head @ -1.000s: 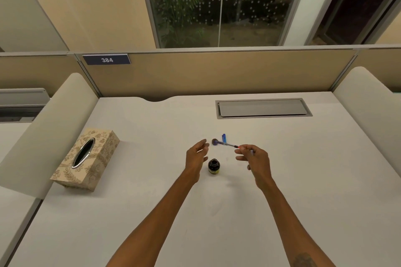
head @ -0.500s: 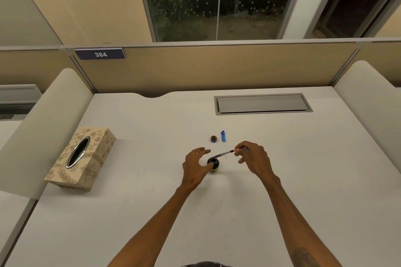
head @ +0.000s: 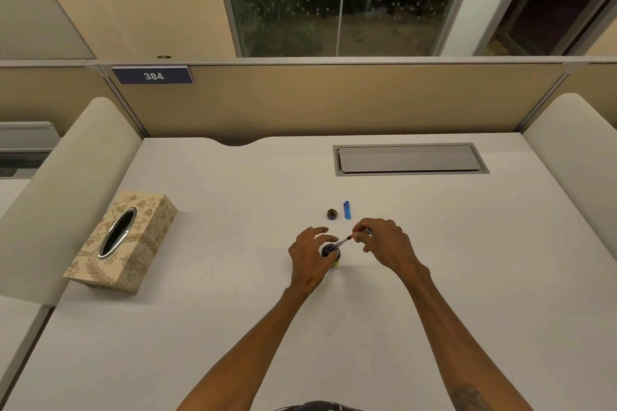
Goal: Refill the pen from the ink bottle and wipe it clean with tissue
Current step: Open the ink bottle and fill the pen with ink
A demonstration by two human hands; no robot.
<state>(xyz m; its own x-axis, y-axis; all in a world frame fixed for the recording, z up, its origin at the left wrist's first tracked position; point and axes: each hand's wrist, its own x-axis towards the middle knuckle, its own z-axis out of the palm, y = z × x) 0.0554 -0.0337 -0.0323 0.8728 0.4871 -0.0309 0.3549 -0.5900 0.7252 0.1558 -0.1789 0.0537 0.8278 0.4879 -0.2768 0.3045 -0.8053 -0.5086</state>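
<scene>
A small dark ink bottle [head: 331,255] stands open at the middle of the white desk [head: 233,310]. My left hand [head: 309,260] wraps its left side, thumb and fingers touching it. My right hand [head: 384,245] pinches a thin pen part [head: 345,240], tilted down-left, with its tip in the bottle's mouth. The bottle's round cap [head: 332,213] and a blue pen piece [head: 347,210] lie just beyond the hands. A patterned tissue box [head: 122,242] sits at the left.
A grey cable hatch [head: 410,159] is set into the desk at the back right. Padded cream dividers [head: 574,177] flank both sides, and a tan partition [head: 334,100] with a number plate 384 closes the back.
My left hand came down from the air onto the ink bottle. My right hand swung the pen part from above the cap down into the bottle's mouth.
</scene>
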